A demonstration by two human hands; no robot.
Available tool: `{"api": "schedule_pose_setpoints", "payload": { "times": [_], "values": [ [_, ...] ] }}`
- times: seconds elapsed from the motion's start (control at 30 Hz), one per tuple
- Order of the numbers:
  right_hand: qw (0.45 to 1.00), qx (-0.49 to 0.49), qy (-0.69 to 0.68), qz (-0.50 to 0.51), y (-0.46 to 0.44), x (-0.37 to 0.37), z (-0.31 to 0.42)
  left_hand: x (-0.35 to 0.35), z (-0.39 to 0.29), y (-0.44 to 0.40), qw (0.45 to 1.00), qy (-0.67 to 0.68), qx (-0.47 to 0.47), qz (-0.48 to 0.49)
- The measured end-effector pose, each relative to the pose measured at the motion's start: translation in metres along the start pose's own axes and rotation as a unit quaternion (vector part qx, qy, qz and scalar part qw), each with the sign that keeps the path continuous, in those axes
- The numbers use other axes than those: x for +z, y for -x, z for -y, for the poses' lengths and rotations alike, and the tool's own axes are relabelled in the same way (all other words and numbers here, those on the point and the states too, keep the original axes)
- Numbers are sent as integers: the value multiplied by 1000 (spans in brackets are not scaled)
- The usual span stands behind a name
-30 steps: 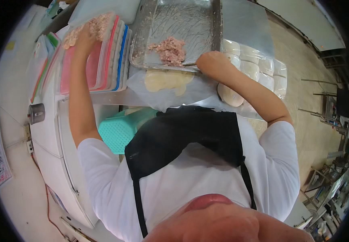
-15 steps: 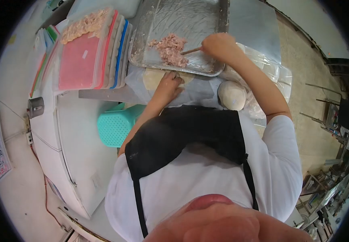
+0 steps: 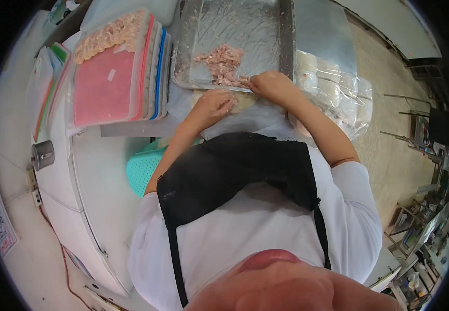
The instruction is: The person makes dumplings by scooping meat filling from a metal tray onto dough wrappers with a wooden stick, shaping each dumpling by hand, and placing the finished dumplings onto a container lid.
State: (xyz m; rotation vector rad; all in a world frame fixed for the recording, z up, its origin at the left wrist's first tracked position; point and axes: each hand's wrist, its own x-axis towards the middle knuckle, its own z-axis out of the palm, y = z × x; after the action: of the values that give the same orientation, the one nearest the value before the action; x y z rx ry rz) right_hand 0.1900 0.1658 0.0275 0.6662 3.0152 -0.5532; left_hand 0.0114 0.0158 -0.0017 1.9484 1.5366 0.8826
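Observation:
Across the near rim of a metal tray, my right hand is closed round a thin wooden stick, which the fingers now mostly hide. Pinkish minced meat lies in the tray's near part, and some of it reaches my right fingertips. My left hand is curled with its fingers together, just below the rim. What it holds, if anything, I cannot make out. Beneath and beside it shows a pale yellowish dough sheet on clear plastic.
Stacked plastic boxes with red and blue edges stand at left, pale lumpy food on top. Plastic-wrapped white dough balls lie right of the tray. A turquoise perforated stool stands below the table edge. A metal cup hangs far left.
My right hand has come down from the tray's right side to its near rim, beside my left hand. My left hand has lifted and curled. The view has shifted slightly.

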Motion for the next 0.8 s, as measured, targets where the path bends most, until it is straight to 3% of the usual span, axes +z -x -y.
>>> {"api": "schedule_pose_setpoints", "payload": {
  "times": [0.1,0.17,0.27,0.37,0.47,0.5,0.57,0.67,0.73,0.8],
  "values": [
    [982,4,-178,61,4,-11,-28,-1,13,7,994,103,-10,-17],
    [992,48,-111,23,1,-19,-31,-10,19,12,969,243,-51,-7],
    [989,96,101,43,-12,-37,-22,-19,20,12,988,148,-7,36],
    [992,45,106,43,-1,-6,5,-8,32,12,998,16,11,51],
    [993,51,-99,24,13,-4,-9,-13,20,12,986,99,-114,76],
    [984,56,-168,28,13,-2,-15,-11,29,11,978,181,-88,59],
    [949,120,-290,39,14,0,-17,-7,50,12,940,339,-39,21],
    [880,168,-442,45,16,-6,-12,-33,23,3,761,630,-139,60],
    [847,190,-497,18,21,-4,-2,-25,18,2,907,392,-71,136],
    [830,215,-513,-31,25,6,9,-14,12,-4,967,193,-49,161]
  ]
}}
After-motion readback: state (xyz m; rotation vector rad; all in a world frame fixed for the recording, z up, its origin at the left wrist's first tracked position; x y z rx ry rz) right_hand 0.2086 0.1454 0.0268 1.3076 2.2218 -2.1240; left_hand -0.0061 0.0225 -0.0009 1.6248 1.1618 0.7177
